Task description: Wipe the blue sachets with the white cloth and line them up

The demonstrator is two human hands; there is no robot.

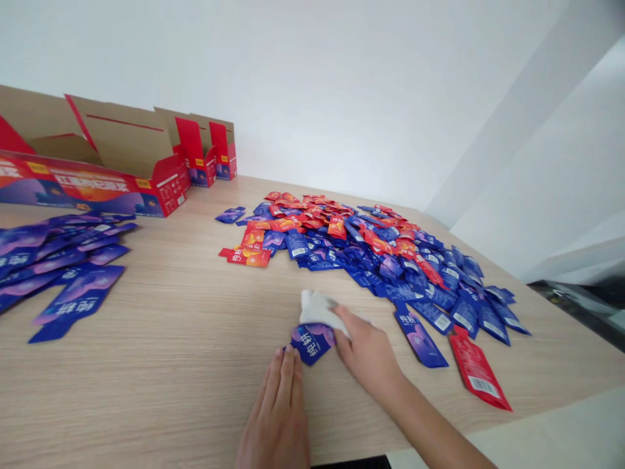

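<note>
A blue-purple pouch (313, 344) lies flat on the wooden table in front of me. My left hand (279, 413) rests palm down with fingers stretched out, fingertips on the pouch's near-left end. A white cloth (316, 307) is gripped in my right hand (368, 355) and covers the pouch's far edge. To the right of that hand lie a single blue pouch (420, 337) and a red pouch (477, 370) with a barcode label. The cloth and my right fingers hide part of the pouch.
A wide heap of blue pouches (336, 251) and red pouches (312, 212) spreads across the table's back and right. More blue pouches (81, 290) are piled at left. Open red cardboard boxes (166, 189) stand along the wall (342, 98). A dark object (581, 306) sits beyond the right edge.
</note>
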